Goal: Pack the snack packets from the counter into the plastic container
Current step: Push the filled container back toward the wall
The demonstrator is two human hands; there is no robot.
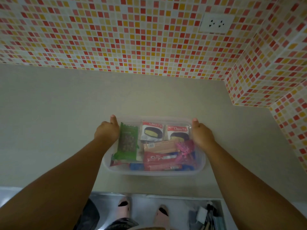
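Note:
A clear plastic container (pixel 154 173) sits on the grey counter, filled with snack packets. Inside lie a green packet (pixel 128 143), two white Choco Pie packets (pixel 152 132), a tan wafer packet (pixel 160 146), a pink packet (pixel 186 146) and red bars (pixel 159 159). My left hand (pixel 106 131) grips the container's left side with the thumb up along the rim. On the opposite side, my right hand (pixel 201 132) grips the right wall the same way. The fingers of both hands are hidden behind the container's sides.
The grey counter (pixel 66 113) stretches left and behind the container. A mosaic-tiled wall (pixel 116 39) with a white socket (pixel 216 24) stands at the back, and a tiled corner juts out on the right. Below the counter edge are feet in pink slippers (pixel 123 206).

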